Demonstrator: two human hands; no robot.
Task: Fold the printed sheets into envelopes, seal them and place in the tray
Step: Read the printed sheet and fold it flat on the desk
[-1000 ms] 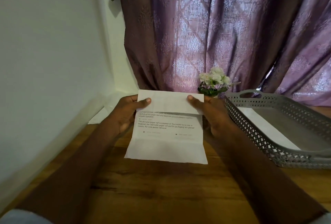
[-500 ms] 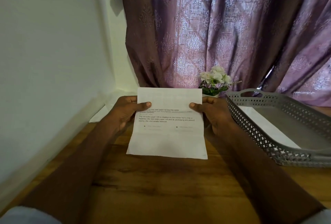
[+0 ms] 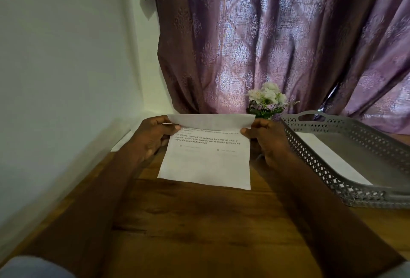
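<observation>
Sheet (image 3: pixel 206 162) sits between both hands, held over the wooden tabletop (image 3: pixel 199 222), centre of view. Printed side faces the camera; far edge is folded toward the viewer, so a blank flap covers the top lines of text. Near edge hangs free just above the tabletop; can't tell if it touches.

Left hand (image 3: pixel 150 137) pinches the sheet's left edge at the fold line, thumb on the front face, fingers curled behind. Right hand (image 3: pixel 266 137) does the same on the right edge, thumb tip on the front just under the flap. Both hands are level with the fold, at the sheet's far third.

Tray (image 3: pixel 346 193): grey, perforated walls, to the right of the right hand, near but not touching. White paper (image 3: pixel 328 155) lies flat inside it along the left wall; can't tell if it's an envelope or a sheet. Tray's right part is cut off by the frame edge.

Hard to read:
- Text under the flap is hidden; the lines below are mostly legible, smaller print lower down isn't.
- Fingers behind the sheet are hidden on both sides.
- More white paper (image 3: pixel 121 144) on the far left of the tabletop, mostly blocked by the left hand and wrist.
- Flower bunch (image 3: pixel 267 100) beyond the sheet, base hidden behind the sheet's far edge and the right hand.
- Purple curtain (image 3: pixel 266 44) behind everything; white wall (image 3: pixel 66 66) to the left.
</observation>
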